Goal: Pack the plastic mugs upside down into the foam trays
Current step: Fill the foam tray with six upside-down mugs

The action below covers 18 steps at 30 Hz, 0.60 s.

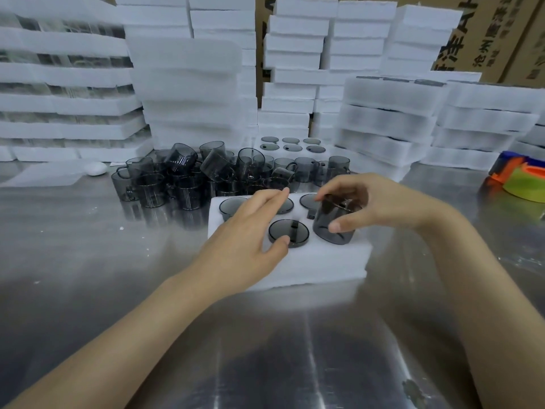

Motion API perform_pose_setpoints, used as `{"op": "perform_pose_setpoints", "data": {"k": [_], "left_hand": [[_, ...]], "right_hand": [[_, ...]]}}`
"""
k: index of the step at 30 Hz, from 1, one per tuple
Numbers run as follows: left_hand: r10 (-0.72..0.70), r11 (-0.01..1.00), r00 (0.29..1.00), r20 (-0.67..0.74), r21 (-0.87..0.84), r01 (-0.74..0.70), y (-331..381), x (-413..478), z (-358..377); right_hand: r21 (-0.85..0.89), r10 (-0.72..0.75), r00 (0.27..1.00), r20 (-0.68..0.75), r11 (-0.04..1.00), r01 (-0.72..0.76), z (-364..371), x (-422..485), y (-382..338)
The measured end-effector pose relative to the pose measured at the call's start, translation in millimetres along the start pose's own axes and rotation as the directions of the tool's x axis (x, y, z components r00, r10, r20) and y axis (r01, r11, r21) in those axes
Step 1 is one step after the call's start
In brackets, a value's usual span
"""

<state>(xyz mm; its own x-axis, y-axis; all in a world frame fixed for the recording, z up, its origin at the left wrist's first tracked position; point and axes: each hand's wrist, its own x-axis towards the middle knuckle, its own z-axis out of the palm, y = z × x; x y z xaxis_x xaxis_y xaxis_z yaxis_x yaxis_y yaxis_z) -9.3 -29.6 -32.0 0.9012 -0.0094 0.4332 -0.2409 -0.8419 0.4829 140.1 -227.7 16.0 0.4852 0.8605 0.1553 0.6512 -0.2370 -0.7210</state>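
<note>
A white foam tray (309, 261) lies on the metal table in front of me, with smoky grey mugs set upside down in its holes. My right hand (371, 205) grips a grey mug (333, 222) by its side, upside down and partly lowered into the front right hole. My left hand (250, 228) rests flat on the tray with straight fingers, its thumb touching the seated mug (287, 230) in the front middle hole. Behind the tray stands a pile of loose grey mugs (206, 172).
Stacks of white foam trays (188, 84) rise behind and on both sides. A packed tray (292, 144) sits behind the mug pile. A colourful tape dispenser (519, 178) lies at the right edge. Cardboard boxes (501, 36) stand at the back right.
</note>
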Motion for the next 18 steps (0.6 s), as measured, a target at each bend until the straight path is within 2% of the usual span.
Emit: {"op": "perform_pose_setpoints", "data": {"k": [7, 10, 12, 14, 16, 18], "left_hand": [[0.037, 0.999, 0.999, -0.022, 0.028, -0.037, -0.3, 0.3, 1.2], [0.06, 0.997, 0.998, -0.038, 0.04, -0.058, -0.4, 0.9, 1.6], [0.068, 0.997, 0.997, -0.047, 0.029, -0.067, -1.1, 1.4, 2.6], [0.054, 0.995, 0.993, -0.101, -0.074, -0.062, -2.2, 3.5, 2.0], [-0.02, 0.968, 0.974, -0.226, -0.249, -0.038, -4.8, 7.8, -1.7], [-0.152, 0.93, 0.932, -0.329, -0.366, 0.022, -10.6, 12.4, -8.2]], "right_hand": [[-0.248, 0.053, 0.998, -0.035, 0.967, -0.06, 0.4, 1.4, 1.8], [-0.289, 0.078, 0.997, 0.013, 0.955, -0.071, 6.7, 4.2, 0.7], [-0.254, 0.072, 0.997, 0.024, 0.965, -0.064, 9.0, 3.9, -3.1], [-0.169, 0.011, 0.998, -0.067, 0.985, -0.022, 9.0, 2.6, -6.8], [-0.097, -0.03, 0.982, -0.188, 0.995, 0.011, 13.5, 3.0, -10.7], [-0.173, -0.038, 0.98, -0.193, 0.985, 0.004, 23.4, 6.7, -11.8]]}}
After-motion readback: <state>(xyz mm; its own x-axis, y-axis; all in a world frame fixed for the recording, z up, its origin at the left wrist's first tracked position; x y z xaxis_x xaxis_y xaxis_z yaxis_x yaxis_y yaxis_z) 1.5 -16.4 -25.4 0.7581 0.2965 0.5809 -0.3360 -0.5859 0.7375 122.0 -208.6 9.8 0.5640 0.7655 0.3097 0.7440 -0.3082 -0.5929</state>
